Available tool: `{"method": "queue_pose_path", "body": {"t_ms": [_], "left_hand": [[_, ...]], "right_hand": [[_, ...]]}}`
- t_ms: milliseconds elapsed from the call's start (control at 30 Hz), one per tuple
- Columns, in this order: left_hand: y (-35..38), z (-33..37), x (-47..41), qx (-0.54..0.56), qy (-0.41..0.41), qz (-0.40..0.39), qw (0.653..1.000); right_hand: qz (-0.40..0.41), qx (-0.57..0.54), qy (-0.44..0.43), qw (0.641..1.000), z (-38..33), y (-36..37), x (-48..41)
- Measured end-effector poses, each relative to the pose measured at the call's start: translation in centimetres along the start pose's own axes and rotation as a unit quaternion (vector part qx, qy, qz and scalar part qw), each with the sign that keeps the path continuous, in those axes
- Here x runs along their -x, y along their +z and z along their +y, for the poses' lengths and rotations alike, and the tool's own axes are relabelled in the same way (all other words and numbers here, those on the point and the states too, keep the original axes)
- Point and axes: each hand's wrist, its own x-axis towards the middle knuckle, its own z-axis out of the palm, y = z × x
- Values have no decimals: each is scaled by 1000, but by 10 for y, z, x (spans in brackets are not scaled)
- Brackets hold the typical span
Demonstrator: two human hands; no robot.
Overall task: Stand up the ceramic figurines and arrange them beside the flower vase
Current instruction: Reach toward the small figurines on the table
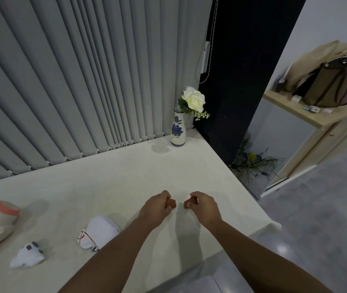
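A white vase with blue flowers painted on it [177,132] stands at the table's far right corner and holds white roses [194,99]. Three pale figurines lie on their sides at the near left. The rounded white one with red lines [100,231] is beside my left forearm. A small white one with dark patches [27,254] lies further left. A large cream one with a pink band [1,223] is at the left edge. My left hand [157,208] and my right hand [205,207] hover side by side over the table's middle, fingers curled in, nothing visible in them.
The white table [126,170] ends at a right edge with grey floor below. Grey vertical blinds [73,81] run along its far side. A dark pillar stands behind the vase. A wooden shelf with bags [327,85] and a floor plant [250,163] are off to the right.
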Motion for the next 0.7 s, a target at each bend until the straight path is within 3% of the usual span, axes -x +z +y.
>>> {"method": "queue_pose_path", "body": {"t_ms": [700], "left_hand": [[-5,-4,-33,11,64,-30,997]], "right_hand": [[-17,52,-31,998,-10,14,-15]]}}
